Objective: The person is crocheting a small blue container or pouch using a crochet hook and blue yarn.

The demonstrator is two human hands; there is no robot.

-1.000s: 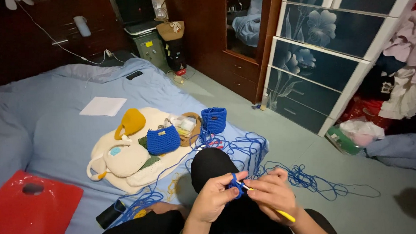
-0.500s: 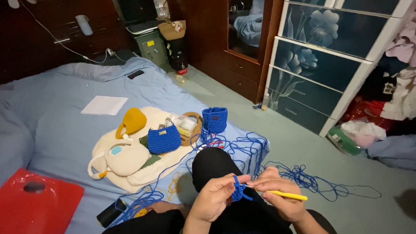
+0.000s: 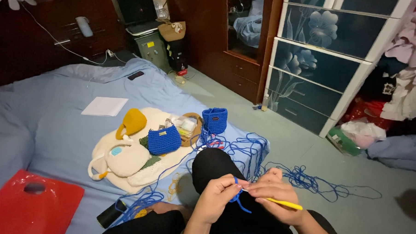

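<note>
Seated on a blue sheet [image 3: 56, 136], a person pinches a loop of blue yarn [image 3: 237, 200] in the closed fingers of the left hand [image 3: 216, 198], while the right hand [image 3: 274, 198] grips a yellow crochet hook [image 3: 285, 204] whose tip meets the yarn just between the two hands. The yarn trails from the pinch into a loose tangle [image 3: 307, 180] beyond the right hand, which looks likely to snag and tighten into a knot if pulled.
</note>
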